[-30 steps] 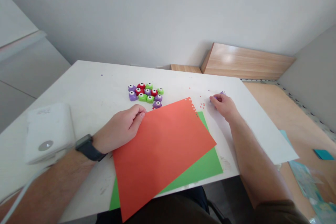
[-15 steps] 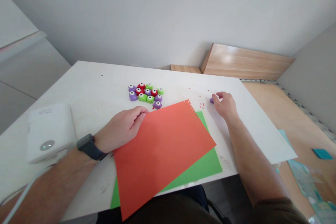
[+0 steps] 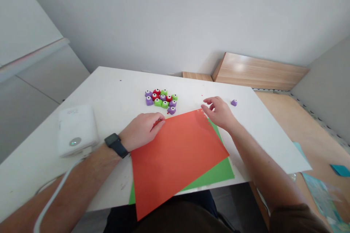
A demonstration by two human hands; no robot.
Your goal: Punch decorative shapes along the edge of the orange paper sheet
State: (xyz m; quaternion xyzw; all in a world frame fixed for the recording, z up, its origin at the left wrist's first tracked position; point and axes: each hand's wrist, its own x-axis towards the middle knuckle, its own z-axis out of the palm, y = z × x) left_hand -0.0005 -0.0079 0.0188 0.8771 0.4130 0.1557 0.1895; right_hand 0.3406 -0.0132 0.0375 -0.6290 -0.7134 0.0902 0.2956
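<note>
My left hand, wearing a dark watch, pinches the upper left edge of an orange sheet of paper. Under that sheet a green sheet sticks out along the right and lower sides. Small punched holes line the orange sheet's far right corner. Over that corner is my right hand, fingers apart and nothing in them. A purple craft punch sits alone on the table, right of this hand. Beyond the left hand stand several purple, red and green craft punches in a cluster.
The white table carries a white box-shaped device with a cable at the left. A small red paper bit lies beyond the right hand. Past the table's right edge is a wooden surface with a teal object.
My right hand has let go of the purple craft punch and moved left to the orange sheet's corner. My left hand stays on the sheet. The view has shifted a little.
</note>
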